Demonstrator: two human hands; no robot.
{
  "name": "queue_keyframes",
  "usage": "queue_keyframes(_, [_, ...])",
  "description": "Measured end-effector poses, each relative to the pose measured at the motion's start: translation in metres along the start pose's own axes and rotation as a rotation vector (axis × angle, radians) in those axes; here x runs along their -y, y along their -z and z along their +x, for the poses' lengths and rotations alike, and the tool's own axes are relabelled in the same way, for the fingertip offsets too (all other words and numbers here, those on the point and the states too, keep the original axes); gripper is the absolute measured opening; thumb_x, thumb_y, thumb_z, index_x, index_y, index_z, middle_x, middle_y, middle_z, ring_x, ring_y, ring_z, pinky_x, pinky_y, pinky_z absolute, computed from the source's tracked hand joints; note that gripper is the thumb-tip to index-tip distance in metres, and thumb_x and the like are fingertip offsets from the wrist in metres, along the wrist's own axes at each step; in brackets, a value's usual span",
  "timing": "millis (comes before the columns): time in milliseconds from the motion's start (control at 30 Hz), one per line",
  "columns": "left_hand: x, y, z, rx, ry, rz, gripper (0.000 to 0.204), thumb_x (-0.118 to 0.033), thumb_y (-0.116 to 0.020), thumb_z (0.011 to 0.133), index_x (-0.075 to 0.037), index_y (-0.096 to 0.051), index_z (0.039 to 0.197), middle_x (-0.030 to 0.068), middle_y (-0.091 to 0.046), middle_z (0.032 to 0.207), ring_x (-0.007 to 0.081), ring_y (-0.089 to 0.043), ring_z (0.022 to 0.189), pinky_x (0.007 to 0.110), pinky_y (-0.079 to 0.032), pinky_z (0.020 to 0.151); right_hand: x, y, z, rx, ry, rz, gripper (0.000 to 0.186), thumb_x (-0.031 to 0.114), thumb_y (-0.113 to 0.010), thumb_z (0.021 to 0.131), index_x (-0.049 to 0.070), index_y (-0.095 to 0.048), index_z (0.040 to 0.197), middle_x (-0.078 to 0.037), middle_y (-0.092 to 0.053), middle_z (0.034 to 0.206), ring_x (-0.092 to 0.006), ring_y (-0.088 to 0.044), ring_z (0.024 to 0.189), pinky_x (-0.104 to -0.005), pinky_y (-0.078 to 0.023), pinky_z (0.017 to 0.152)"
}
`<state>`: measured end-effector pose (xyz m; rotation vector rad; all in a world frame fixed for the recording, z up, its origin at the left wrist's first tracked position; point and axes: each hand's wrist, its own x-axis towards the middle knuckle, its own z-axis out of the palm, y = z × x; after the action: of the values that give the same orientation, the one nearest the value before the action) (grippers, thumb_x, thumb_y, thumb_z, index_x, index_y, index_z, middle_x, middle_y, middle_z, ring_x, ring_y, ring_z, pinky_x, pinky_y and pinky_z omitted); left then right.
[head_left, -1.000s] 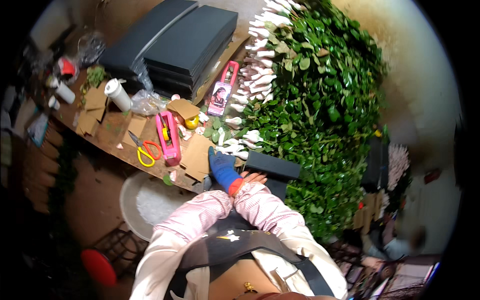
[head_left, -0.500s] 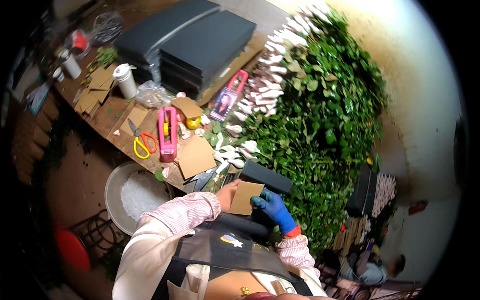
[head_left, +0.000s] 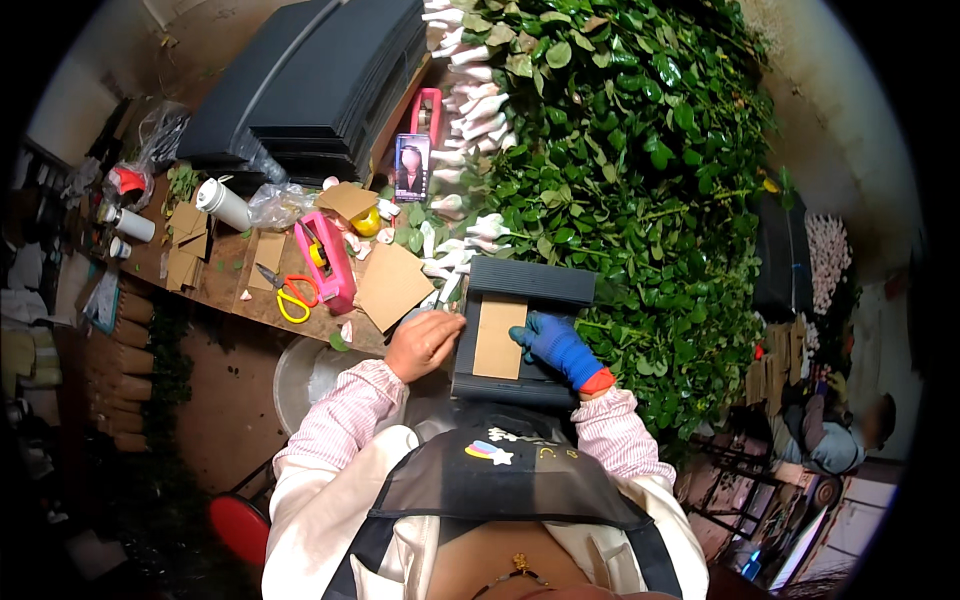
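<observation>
Cardboard piece (head_left: 498, 338): flat on the dark corrugated sheet (head_left: 528, 332), between both hands.
Left hand (head_left: 424, 342): bare, loosely curled, resting on the sheet's left edge.
Right hand (head_left: 556, 344): blue-gloved, fingers pressing the cardboard's right edge.
Bench (head_left: 230, 292): left, well apart.

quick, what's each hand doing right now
Left hand: bare, fingers curled on the dark sheet's left edge.
Right hand: blue-gloved, pressing the cardboard piece.

Workbench clutter: yellow-handled scissors (head_left: 285, 293), pink tape dispenser (head_left: 328, 262), white cup (head_left: 224, 203) (lying tilted), stacked dark panels (head_left: 310, 80), green foliage (head_left: 640, 170).
</observation>
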<state>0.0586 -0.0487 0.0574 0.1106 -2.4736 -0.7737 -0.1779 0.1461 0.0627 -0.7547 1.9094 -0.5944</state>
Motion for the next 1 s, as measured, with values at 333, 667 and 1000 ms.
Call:
queue_keyframes(333, [-0.039,-0.027,0.040,0.262,-0.041,-0.039,0.020,-0.007,-0.075,0.086,-0.001,-0.072,0.105,0.0127,-0.071,0.118,0.0324,-0.068,0.110,0.040,-0.058,0.093,0.018,-0.001,-0.022,-0.219,0.139,-0.604,0.047,0.055,-0.064,0.095,0.009,-0.072,0.103,-0.024,-0.075,0.098,-0.0437,-0.072,0.093,-0.0548,-0.057,0.082])
queue_keyframes(667, [-0.055,-0.018,0.053,0.316,0.002,-0.060,0.022,-0.008,-0.078,0.086,0.000,-0.073,0.107,0.0158,-0.070,0.119,0.0365,-0.067,0.111,0.043,-0.057,0.095,0.001,0.028,-0.054,-0.085,0.324,-0.477,0.036,0.045,-0.069,0.093,0.014,-0.073,0.111,-0.019,-0.075,0.103,-0.0404,-0.073,0.093,-0.0505,-0.058,0.084])
queue_keyframes(1000, [-0.063,-0.020,0.061,0.315,-0.009,-0.030,0.022,-0.004,-0.079,0.086,0.000,-0.075,0.107,0.0148,-0.071,0.118,0.0345,-0.068,0.109,0.042,-0.057,0.094,-0.058,0.165,0.003,-0.838,0.105,-0.881,0.034,0.023,-0.071,0.089,0.018,-0.072,0.123,-0.013,-0.073,0.103,-0.0338,-0.071,0.096,-0.0469,-0.054,0.089])
